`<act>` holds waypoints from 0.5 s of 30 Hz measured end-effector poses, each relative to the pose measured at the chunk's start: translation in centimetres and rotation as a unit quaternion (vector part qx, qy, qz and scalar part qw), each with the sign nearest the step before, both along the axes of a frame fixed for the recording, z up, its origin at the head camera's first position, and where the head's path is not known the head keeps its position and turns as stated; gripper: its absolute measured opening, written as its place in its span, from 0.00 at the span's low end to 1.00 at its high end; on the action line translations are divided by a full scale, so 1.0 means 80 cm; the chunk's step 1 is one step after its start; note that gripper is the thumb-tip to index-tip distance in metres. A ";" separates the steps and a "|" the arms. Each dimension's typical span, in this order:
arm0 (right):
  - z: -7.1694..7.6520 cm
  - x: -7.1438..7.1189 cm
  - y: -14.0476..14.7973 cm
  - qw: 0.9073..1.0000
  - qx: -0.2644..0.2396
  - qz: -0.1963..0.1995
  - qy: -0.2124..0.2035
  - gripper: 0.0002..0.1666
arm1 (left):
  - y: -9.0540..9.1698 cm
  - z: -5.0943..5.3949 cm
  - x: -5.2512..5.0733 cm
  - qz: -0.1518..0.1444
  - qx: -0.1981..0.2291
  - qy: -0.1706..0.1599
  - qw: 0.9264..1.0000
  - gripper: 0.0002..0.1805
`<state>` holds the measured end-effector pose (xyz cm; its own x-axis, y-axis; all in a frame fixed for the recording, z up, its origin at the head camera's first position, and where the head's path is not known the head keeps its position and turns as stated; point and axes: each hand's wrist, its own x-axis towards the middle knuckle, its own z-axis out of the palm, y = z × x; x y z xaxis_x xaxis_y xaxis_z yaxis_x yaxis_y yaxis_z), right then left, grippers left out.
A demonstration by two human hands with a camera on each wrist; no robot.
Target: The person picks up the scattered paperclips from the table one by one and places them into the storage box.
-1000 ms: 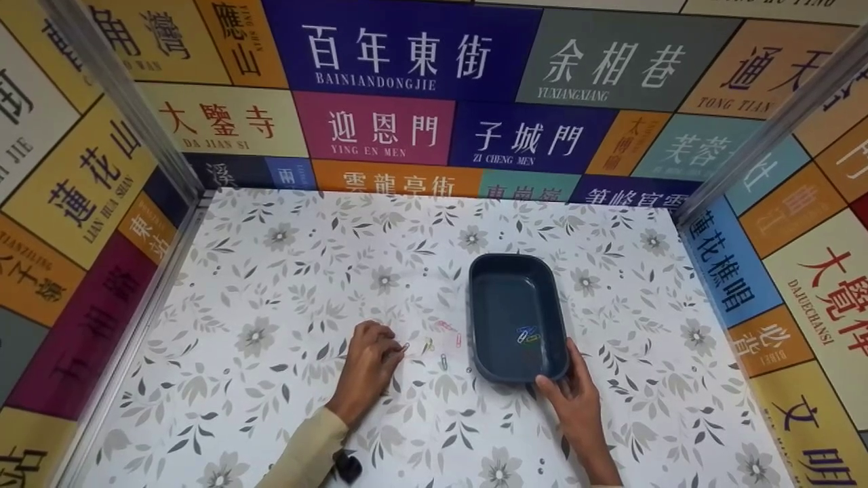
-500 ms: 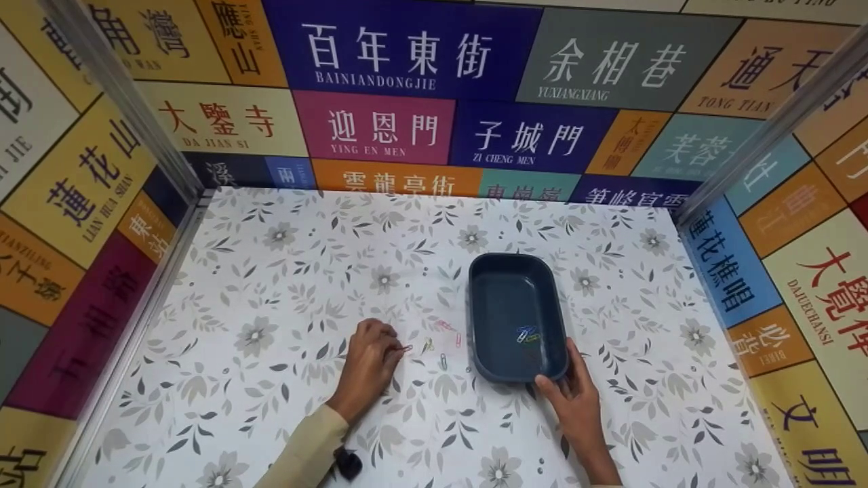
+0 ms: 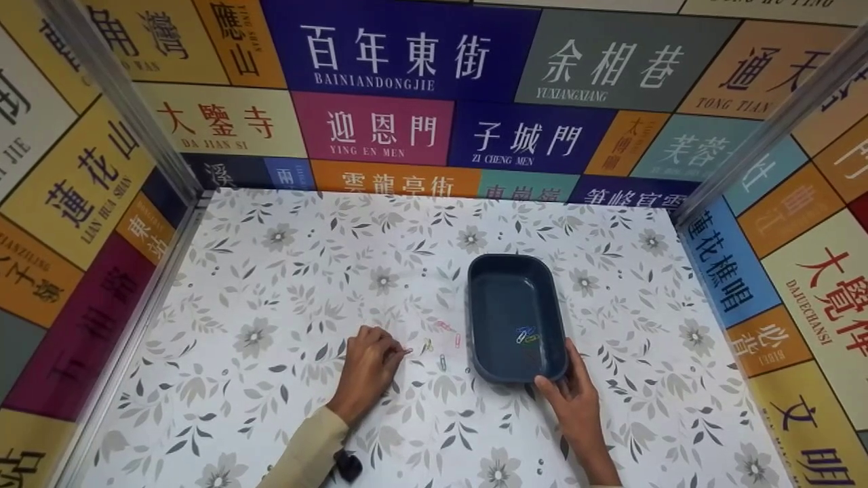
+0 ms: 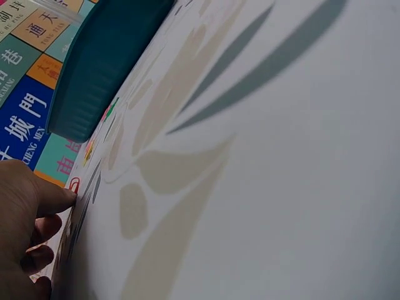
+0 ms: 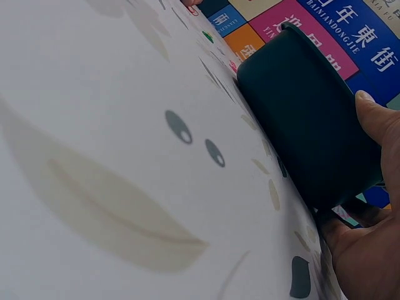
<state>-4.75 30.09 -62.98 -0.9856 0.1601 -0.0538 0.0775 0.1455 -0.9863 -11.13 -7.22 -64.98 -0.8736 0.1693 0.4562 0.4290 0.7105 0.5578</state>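
- Left hand (image 3: 368, 364): knuckles sit slightly lower in the head view, nearer the person, than half a second ago.
- Red paper clip (image 3: 408, 351) at its fingers: likewise a touch lower; shift small.

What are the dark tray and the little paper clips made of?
The dark tray seems molded plastic, satin finish: rounded corners, soft sheen. The paper clips are probably metal wire with a colored coating: thin bent loops in bright hues, though too small to judge their gloss.
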 end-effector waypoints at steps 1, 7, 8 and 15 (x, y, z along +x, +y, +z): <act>0.000 0.000 0.000 1.000 0.001 -0.001 0.001 0.55 | 0.000 0.000 0.001 0.001 0.000 -0.005 1.000 0.07; -0.001 0.000 0.000 1.000 0.000 -0.007 0.007 0.55 | 0.001 0.000 0.002 0.000 -0.007 -0.014 1.000 0.08; -0.001 0.000 0.000 1.000 -0.001 -0.006 0.008 0.55 | 0.001 0.000 0.002 0.000 -0.008 -0.011 1.000 0.09; 0.000 0.000 -0.001 1.000 0.014 -0.005 0.002 0.54 | 0.003 0.002 0.001 -0.002 0.012 -0.019 1.000 0.09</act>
<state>-4.72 30.03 -62.95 -0.9841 0.1719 -0.0451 0.0750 0.1721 -0.9822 -11.08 -7.02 -64.85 -0.8895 0.1621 0.4271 0.4103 0.6947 0.5908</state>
